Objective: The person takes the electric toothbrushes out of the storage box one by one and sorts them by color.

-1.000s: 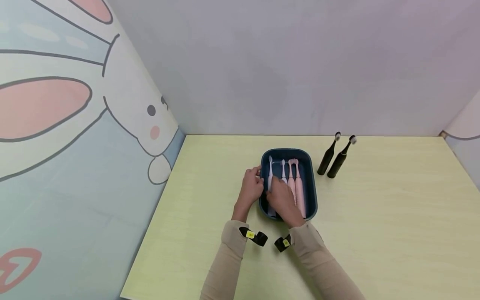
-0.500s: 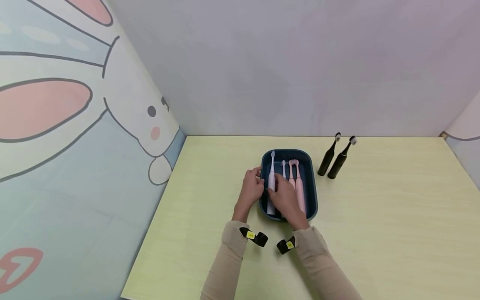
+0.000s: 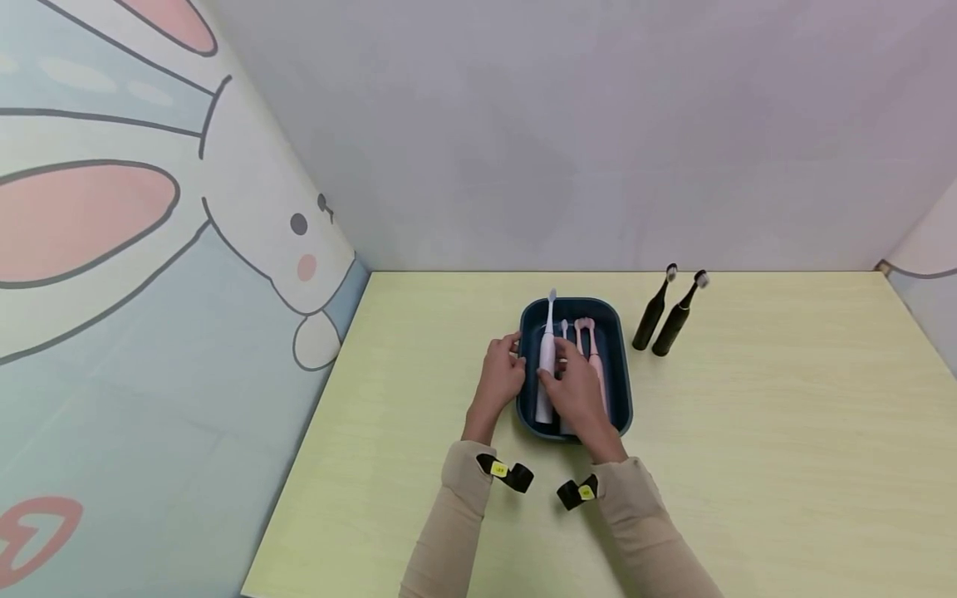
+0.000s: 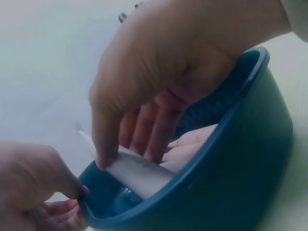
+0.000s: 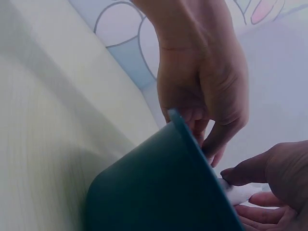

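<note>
My right hand (image 3: 577, 389) pinches a white electric toothbrush (image 3: 547, 357) between thumb and fingers, lifted at a slant inside a dark blue plastic bin (image 3: 616, 365). The brush head pokes up over the bin's far rim. At the left side, my left hand (image 3: 499, 374) holds the bin's wall, its thumb at the rim in the left wrist view. Under my right hand lie two pink electric toothbrushes (image 3: 596, 365) and another white toothbrush (image 3: 565, 329), partly hidden. The bin's wall hides part of the held toothbrush (image 5: 236, 193) in the right wrist view.
Two black electric toothbrushes, one on the left (image 3: 650, 322) and one on the right (image 3: 671, 330), stand upright just right of the bin. The pale wooden table (image 3: 777, 415) meets a plain wall (image 3: 583, 141) at the back. A rabbit mural (image 3: 254, 224) covers the left wall.
The white toothbrush has come up from the bin's floor and shifted slightly right and away, with my right hand moving along. My left hand has stayed on the bin's left side.
</note>
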`<state>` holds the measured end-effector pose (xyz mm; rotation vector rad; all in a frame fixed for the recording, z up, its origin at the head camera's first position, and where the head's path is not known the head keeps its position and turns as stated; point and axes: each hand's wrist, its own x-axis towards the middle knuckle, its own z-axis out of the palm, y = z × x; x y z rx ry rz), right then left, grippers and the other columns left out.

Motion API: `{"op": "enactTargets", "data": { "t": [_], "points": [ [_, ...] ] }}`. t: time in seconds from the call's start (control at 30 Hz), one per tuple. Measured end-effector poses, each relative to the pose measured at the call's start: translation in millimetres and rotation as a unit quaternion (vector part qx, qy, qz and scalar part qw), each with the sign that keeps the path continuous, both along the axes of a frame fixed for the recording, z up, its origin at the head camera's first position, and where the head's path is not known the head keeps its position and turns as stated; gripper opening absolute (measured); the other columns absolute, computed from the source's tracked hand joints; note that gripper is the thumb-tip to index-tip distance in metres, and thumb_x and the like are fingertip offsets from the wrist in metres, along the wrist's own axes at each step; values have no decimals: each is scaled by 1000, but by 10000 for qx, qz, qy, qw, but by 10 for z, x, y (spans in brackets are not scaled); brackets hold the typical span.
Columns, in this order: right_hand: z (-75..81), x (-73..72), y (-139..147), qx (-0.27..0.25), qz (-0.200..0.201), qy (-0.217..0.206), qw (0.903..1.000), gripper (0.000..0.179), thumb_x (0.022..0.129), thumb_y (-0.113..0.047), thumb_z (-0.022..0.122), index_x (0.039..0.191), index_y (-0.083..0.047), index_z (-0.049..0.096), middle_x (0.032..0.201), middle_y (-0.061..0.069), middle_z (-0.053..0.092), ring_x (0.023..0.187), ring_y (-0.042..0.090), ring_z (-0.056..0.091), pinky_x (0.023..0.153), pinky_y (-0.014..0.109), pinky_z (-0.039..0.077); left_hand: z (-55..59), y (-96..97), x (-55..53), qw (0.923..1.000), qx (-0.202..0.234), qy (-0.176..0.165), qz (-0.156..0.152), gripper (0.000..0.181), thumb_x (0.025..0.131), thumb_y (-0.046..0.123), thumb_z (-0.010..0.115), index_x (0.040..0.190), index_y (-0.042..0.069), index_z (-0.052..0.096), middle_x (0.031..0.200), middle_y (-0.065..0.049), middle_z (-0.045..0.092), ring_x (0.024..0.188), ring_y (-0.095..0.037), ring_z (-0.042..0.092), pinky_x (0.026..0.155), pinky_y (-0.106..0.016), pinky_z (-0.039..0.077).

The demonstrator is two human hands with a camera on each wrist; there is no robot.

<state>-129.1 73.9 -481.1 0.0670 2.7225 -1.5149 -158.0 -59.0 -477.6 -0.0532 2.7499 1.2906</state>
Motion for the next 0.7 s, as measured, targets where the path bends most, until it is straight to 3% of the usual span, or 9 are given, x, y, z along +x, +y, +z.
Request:
{"op": "enactTargets", "data": {
  "t": [0.7],
  "points": [
    [201,72,205,-819,-388,1113,9896,57,86,-10,70,136,-7,44,124,16,58,100,29,63,82,46,55,-26,11,4,9999,-78,74,-21,44,94,5,52,138,5,49,109,-12,52,84,-16,56,75,-28,49]
  ]
}}
